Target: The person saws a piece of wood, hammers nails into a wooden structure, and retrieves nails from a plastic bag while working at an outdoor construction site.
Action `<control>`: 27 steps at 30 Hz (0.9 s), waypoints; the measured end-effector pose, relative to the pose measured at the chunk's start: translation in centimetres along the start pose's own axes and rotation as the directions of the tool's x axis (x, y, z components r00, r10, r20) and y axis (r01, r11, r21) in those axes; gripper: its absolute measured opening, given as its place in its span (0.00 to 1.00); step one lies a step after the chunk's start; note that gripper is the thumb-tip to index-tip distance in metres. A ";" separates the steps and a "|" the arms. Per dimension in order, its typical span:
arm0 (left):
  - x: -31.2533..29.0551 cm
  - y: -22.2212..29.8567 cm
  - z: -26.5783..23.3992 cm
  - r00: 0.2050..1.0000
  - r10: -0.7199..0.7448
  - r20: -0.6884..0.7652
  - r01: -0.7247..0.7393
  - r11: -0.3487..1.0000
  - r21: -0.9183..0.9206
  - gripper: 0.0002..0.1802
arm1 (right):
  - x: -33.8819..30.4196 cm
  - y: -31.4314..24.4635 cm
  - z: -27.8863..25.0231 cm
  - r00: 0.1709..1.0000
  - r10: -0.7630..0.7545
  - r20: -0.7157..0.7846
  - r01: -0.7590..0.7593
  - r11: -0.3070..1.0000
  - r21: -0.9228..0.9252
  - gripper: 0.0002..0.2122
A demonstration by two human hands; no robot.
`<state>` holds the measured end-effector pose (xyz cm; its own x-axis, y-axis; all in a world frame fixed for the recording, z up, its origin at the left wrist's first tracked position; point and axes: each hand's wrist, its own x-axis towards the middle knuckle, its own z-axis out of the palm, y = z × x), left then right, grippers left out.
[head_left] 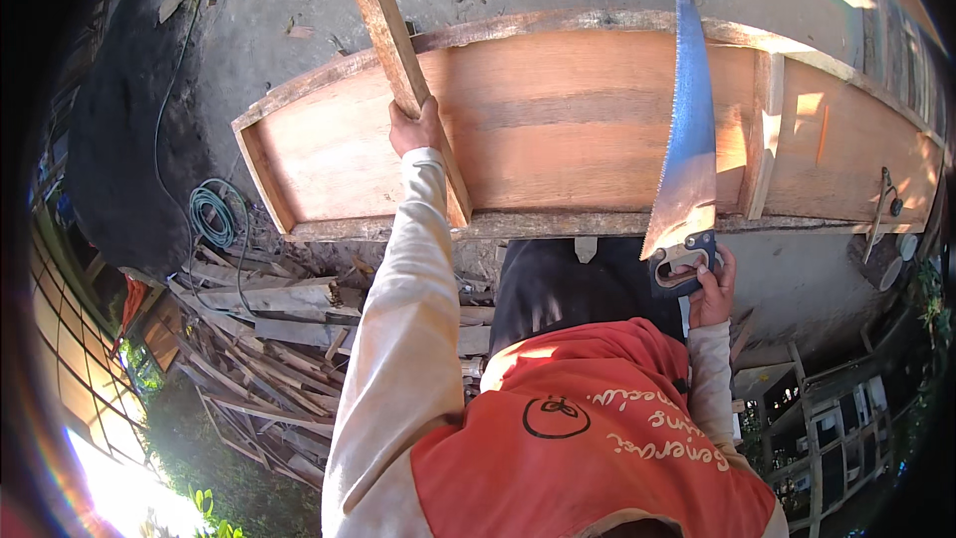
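Gripping the beam (386,25) with the fingers of the left hand (416,128) wrapped round it, the person holds it across the left part of the panel (568,120), a shallow plywood bay framed with raised strips of wood. The beam's lower end lies by the panel's near edge, while its upper end runs past the panel's far edge and out of view. The right hand (713,291), just off the panel's near edge, has its fingers closed on the dark handle of the saw (689,125). The blade stretches away over the panel, teeth facing the panel's left end, tip past its far edge; whether the blade touches the panel I cannot tell. To the right of the saw, a crosspiece (765,134) spans the panel from edge to edge, and patches of sunlight fall around it. At the panel's right end, a thin tool (878,204) lies near a small dark round thing (895,207), both too small to name surely. The ground (289,0) spreads beyond the panel's far edge. Off the panel's left end, near its near corner, sits a coiled hose (212,216); on the near side of the panel's left part lies a scrap pile (269,349) of loose wood.
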<state>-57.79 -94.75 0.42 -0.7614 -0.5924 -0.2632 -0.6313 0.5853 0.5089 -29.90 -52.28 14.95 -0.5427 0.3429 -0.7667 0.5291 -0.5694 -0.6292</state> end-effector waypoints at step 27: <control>-0.4 0.7 -1.9 0.996 -0.092 0.015 0.091 0.995 0.050 0.32 | 4.4 3.4 1.1 0.928 -0.169 0.333 0.257 -0.358 -0.898 0.18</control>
<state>-57.65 -95.15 2.47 -0.7023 -0.6353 -0.3212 -0.7046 0.5556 0.4414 -31.21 -53.52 9.55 -0.8099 0.1653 -0.5628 0.2564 0.9627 -0.0863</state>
